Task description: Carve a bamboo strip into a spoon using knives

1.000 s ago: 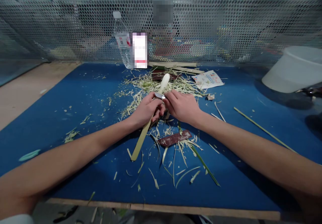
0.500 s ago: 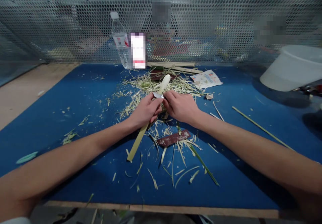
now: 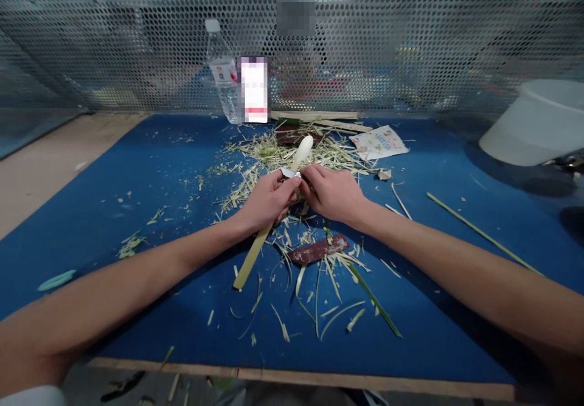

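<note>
My left hand (image 3: 267, 199) is closed around a flat bamboo strip (image 3: 252, 260). The strip's greenish-yellow tail slants down toward the table's near edge, and its far end is a pale, rounded, spoon-like head. A small knife blade (image 3: 287, 172) lies across the strip just below that head. Closed on the knife, my right hand (image 3: 334, 194) hides its handle. My left thumb presses close to the blade, near the right fingertips. Beneath and beyond both hands spreads a heap of bamboo shavings (image 3: 260, 150). Nearer me lies a worn dark-red strip (image 3: 319, 251), possibly sandpaper.
A clear bottle (image 3: 223, 77) and an upright phone (image 3: 255, 89) stand at the back against a perforated metal screen (image 3: 387, 16). A printed packet (image 3: 378, 142) lies right of the shavings. A white bucket (image 3: 533, 123) stands at right, and a thin bamboo stick (image 3: 483, 232) lies nearby.
The whole view has shifted slightly, so things appear a little further right. Both hands keep their hold on the strip and knife, with the blade almost in the same place.
</note>
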### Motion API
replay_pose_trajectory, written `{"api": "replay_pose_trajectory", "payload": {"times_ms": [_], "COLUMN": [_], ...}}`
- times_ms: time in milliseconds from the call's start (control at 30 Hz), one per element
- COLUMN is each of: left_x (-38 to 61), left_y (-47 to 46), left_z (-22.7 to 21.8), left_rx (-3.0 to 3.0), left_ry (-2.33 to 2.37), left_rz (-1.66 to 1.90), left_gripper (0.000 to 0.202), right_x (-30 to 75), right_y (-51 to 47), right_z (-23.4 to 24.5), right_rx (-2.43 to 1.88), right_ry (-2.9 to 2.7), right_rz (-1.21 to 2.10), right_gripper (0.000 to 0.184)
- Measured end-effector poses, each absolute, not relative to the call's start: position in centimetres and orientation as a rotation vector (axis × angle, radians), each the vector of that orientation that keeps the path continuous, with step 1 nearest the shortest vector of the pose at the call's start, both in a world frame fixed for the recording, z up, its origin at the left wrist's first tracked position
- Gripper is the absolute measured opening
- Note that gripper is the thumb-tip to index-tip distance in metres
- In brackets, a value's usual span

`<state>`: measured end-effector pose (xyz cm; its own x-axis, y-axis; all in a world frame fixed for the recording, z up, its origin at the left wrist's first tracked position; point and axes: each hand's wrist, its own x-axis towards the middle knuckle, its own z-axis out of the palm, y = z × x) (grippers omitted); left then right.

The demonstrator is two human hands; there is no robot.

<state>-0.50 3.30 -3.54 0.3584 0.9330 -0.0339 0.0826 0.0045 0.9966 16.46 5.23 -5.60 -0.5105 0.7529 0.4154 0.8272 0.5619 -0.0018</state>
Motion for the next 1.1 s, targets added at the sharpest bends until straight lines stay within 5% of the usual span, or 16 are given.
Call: {"api": "replay_pose_trajectory", "payload": {"times_ms": [1100], "left_x": [-0.59], "left_y": [3.49], "left_z": [-3.51], "left_rx": [1.369], "left_ry": [1.015], "left_rz": [0.922], "left_gripper": [0.017], "right_x": [16.36], "right_y": [5.13], "right_z": [-5.47], "right_rx": [-1.260], "right_ry": [-2.428], "right_rz": [-0.291], "right_gripper": [0.049]}}
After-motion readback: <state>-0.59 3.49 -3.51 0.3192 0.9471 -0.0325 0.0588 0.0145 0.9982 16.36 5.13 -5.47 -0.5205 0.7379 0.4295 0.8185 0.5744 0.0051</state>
